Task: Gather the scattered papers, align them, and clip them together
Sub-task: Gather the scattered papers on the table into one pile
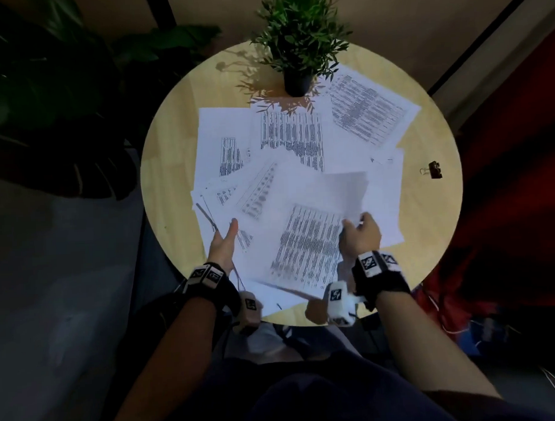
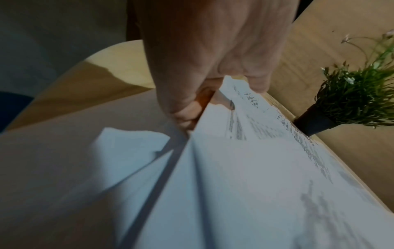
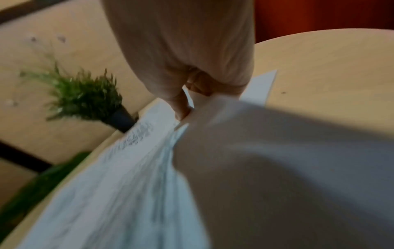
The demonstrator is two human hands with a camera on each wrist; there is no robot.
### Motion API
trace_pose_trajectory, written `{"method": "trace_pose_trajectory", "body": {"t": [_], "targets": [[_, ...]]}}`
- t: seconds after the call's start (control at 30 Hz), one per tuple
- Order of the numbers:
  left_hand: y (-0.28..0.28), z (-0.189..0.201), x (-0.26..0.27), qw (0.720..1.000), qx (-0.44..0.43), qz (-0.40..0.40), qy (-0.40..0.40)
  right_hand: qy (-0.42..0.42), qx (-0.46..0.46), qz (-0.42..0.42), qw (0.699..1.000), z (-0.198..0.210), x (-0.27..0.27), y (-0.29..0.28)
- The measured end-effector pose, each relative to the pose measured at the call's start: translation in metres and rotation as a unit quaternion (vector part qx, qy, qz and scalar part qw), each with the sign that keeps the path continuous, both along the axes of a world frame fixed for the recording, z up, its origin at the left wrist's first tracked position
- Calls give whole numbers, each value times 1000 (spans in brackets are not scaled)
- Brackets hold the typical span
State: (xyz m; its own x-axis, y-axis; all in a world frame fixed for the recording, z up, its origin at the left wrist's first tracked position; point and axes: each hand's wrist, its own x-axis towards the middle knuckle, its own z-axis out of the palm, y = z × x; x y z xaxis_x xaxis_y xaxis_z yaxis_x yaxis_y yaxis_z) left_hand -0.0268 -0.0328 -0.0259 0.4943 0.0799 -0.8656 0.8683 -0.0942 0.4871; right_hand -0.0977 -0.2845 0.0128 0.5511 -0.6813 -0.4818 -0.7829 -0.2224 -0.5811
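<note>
Several white printed papers (image 1: 286, 131) lie scattered and overlapping on a round wooden table (image 1: 170, 141). My left hand (image 1: 222, 243) grips the left edge of a few sheets near the front; in the left wrist view its thumb lies on top and its fingers (image 2: 185, 118) sit under the sheets (image 2: 245, 168). My right hand (image 1: 360, 231) pinches a lifted, curling blank sheet (image 1: 341, 192) over a densely printed page (image 1: 309, 244). In the right wrist view, the fingers (image 3: 183, 107) close on that sheet (image 3: 277, 168). A black binder clip (image 1: 433, 171) lies alone near the table's right edge.
A potted green plant (image 1: 298, 80) stands at the table's far side, touching the farthest papers, and shows in both wrist views (image 2: 315, 121) (image 3: 119, 118). Dark foliage fills the left; something red lies to the right of the table. My knees are below the front rim.
</note>
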Motion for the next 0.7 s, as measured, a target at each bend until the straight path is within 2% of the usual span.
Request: {"method": "trace_pose_trajectory", "body": {"t": [0.17,0.23,0.33,0.4,0.5,0.6,0.7], "targets": [[-2,-2,-1,998,41,-46,-22,36,45,123,991,-4,-22,20],[-5,-1,-1,995,65,-62,-48,57,4,157,986,-2,-25,21],[3,4,0,993,81,-69,-60,49,-102,121,986,5,-19,5],[17,5,6,990,83,-77,-84,-2,-136,89,987,11,-11,-13],[43,9,13,987,47,-73,-133,-90,-84,106,987,16,11,-34],[54,15,19,988,43,-60,-133,-83,-40,169,981,4,37,-27],[44,14,14,988,18,-65,-139,-68,14,222,973,-11,47,10]]}}
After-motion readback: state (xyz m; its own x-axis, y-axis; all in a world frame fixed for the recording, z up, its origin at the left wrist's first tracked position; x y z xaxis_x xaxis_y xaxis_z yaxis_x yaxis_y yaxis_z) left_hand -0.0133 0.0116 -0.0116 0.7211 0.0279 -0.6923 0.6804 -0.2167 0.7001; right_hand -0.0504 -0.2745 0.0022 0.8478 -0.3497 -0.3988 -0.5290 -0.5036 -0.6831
